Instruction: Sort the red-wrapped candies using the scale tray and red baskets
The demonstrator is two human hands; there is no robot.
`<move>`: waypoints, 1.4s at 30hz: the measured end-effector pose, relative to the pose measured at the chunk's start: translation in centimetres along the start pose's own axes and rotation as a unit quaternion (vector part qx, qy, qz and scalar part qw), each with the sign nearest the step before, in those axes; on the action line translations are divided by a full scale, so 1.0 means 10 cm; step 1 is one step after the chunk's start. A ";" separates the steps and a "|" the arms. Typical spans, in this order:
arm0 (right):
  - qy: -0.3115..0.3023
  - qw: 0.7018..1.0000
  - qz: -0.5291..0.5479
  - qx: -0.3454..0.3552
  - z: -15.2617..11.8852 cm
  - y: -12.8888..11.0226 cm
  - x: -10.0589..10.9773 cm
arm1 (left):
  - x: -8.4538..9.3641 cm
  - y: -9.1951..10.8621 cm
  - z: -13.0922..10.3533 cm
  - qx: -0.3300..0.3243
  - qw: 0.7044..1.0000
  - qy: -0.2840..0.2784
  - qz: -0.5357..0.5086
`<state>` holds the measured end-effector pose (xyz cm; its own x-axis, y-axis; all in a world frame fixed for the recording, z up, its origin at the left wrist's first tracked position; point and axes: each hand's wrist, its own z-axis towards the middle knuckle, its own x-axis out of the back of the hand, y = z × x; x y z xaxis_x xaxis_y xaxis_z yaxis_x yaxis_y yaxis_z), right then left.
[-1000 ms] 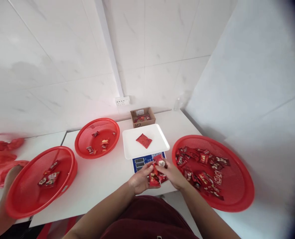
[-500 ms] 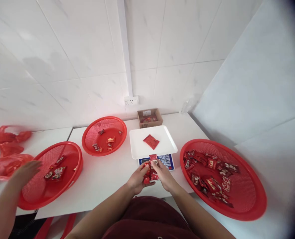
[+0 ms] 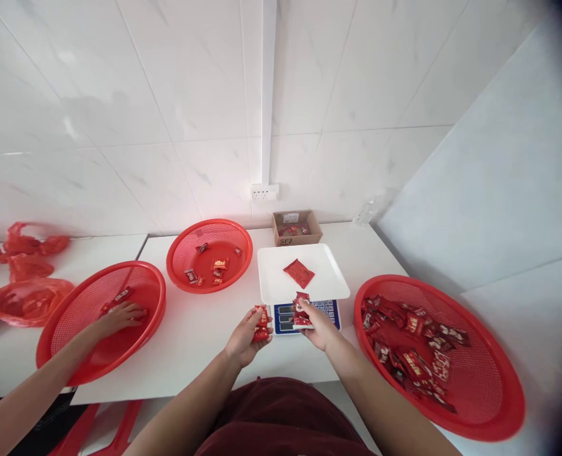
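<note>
Small red wrapped candies (image 3: 261,324) are gripped in my left hand (image 3: 243,339), just left of the weighing scale (image 3: 283,318). My right hand (image 3: 319,328) is closed on red candy packets (image 3: 302,309) over the scale's keypad. The two hands are apart. One flat red packet (image 3: 299,273) lies on the white scale tray (image 3: 268,273). To the right, a large red basket (image 3: 497,380) holds many red and dark wrapped sweets (image 3: 416,364).
A smaller red basket (image 3: 247,240) with a few sweets stands back left. Further left, a co-worker's hand (image 3: 119,320) reaches into another red basket (image 3: 157,278). Red plastic bags (image 3: 29,304) lie at the far left. Behind the scale sits a cardboard box (image 3: 298,239) by the wall.
My hands have separated, each keeping some of the candies. The co-worker's hand has moved from the basket's left rim down into it, and another hand appears at the red bag. The view has shifted slightly.
</note>
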<state>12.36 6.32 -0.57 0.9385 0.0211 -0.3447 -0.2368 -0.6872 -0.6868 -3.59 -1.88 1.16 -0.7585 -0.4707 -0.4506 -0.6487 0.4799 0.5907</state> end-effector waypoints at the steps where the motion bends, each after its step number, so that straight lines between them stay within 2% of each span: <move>1: -0.001 1.000 -0.001 0.001 0.06 -0.05 -0.01 | 0.04 0.01 -0.01 0.001 1.000 0.003 -0.002; 5: -0.014 0.999 -0.029 -0.003 0.22 -0.22 -0.04 | 0.14 0.03 -0.03 0.013 1.000 0.018 -0.004; 9: 0.043 0.997 -0.058 0.027 0.25 -0.19 0.09 | 0.21 0.03 -0.05 0.021 0.999 0.019 -0.014; 12: 0.057 0.996 -0.052 0.036 0.24 -0.18 0.20 | 0.25 0.03 -0.06 0.025 0.999 0.022 -0.021; 15: 0.063 0.996 -0.055 0.041 0.26 -0.28 0.19 | 0.26 0.02 -0.06 0.034 0.999 0.019 -0.021; 18: 0.094 0.992 -0.067 0.054 0.32 -0.37 0.15 | 0.23 0.02 -0.07 0.041 0.999 0.013 -0.017; 23: 0.144 0.989 -0.020 0.036 0.42 -0.28 0.28 | 0.21 0.00 -0.09 0.049 0.999 0.009 -0.012; 26: 0.147 0.987 0.001 0.059 0.50 -0.26 0.32 | 0.23 -0.01 -0.10 0.051 0.999 0.013 -0.012; 30: 0.095 0.985 0.017 0.143 0.56 -0.41 0.16 | 0.23 -0.01 -0.12 0.054 0.998 0.012 -0.006; 32: 0.084 0.984 -0.010 0.156 0.54 -0.47 0.06 | 0.21 0.00 -0.13 0.053 0.999 0.009 -0.004; 36: 0.099 0.972 -0.118 0.176 0.33 -0.37 -0.05 | 0.21 -0.01 -0.14 0.043 0.999 -0.012 0.009; 38: 0.036 0.971 -0.178 0.153 0.15 -0.23 -0.07 | 0.20 -0.04 -0.14 0.039 0.998 -0.032 0.030; 42: -0.158 0.950 -0.262 0.067 -0.17 0.05 -0.09 | 0.15 -0.11 -0.15 0.034 0.991 -0.084 0.100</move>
<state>11.84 4.70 0.48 0.8195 0.5654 -0.0934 0.1917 -0.4241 -0.8851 -3.94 -4.25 0.86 -0.8686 -0.2344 -0.4366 -0.4822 0.6029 0.6356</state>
